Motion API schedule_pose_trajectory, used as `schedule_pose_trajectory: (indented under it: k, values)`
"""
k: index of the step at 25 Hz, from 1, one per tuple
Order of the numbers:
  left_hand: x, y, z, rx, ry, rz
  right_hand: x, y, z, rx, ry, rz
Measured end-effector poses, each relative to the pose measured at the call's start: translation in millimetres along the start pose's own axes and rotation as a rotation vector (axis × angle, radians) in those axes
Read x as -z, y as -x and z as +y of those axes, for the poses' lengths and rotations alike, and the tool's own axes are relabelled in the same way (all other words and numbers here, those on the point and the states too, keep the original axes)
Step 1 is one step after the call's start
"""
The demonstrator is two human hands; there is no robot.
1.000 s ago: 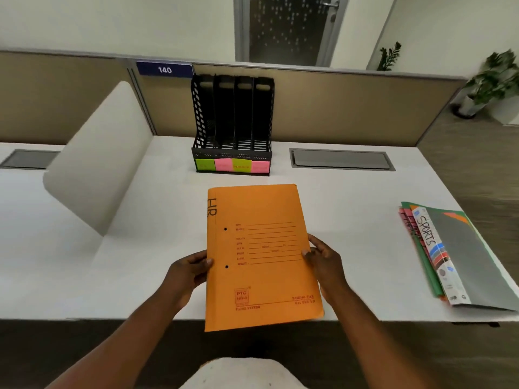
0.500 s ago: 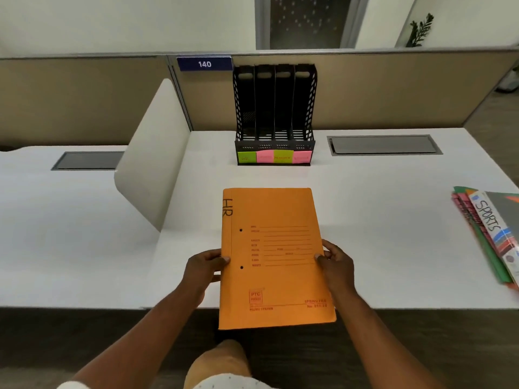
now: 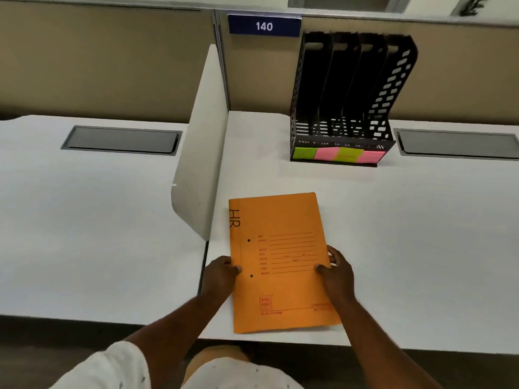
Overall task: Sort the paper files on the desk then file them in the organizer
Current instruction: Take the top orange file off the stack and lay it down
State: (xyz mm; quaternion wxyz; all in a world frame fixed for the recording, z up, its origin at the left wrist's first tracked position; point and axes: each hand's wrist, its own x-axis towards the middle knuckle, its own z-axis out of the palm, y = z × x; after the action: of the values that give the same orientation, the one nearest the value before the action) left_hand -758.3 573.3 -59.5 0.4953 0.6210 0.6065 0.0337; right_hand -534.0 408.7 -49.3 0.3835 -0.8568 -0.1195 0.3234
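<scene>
An orange paper file (image 3: 280,248) marked "HR" along its spine lies over the near part of the white desk (image 3: 407,234). My left hand (image 3: 220,275) pinches its left edge by the punch holes. My right hand (image 3: 337,272) grips its right edge, thumb on top. At the back of the desk stands a black four-slot organizer (image 3: 345,94), its slots dark, with green and pink sticky labels (image 3: 338,156) along its front.
A white divider panel (image 3: 202,153) rises just left of the file, splitting this desk from the neighbouring one. Grey cable hatches (image 3: 120,140) (image 3: 460,144) sit in both desktops. A tan partition with a blue "140" plate (image 3: 264,26) backs the desks.
The view has swung left and closer. The stack of files at the desk's right edge has left the frame. Both hands keep the same hold, and the orange file sits lower toward the desk.
</scene>
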Motion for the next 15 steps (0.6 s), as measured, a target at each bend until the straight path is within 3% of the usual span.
schedule_pose_trajectory:
  k: [6,12,15]
  values:
    - [10.3,-30.1,-16.4,-0.159,-0.217,0.005,-42.9,-10.4,5.2,0.019,0.373,-0.086]
    - [9.8,-39.5,-48.4,-0.442,-0.815,-0.048,-51.6,-9.5,23.1,0.112,0.879,-0.133]
    - [7.9,-37.1,-47.3,-0.491,-0.871,-0.070,-45.0,-11.5,33.5,0.121,0.968,-0.209]
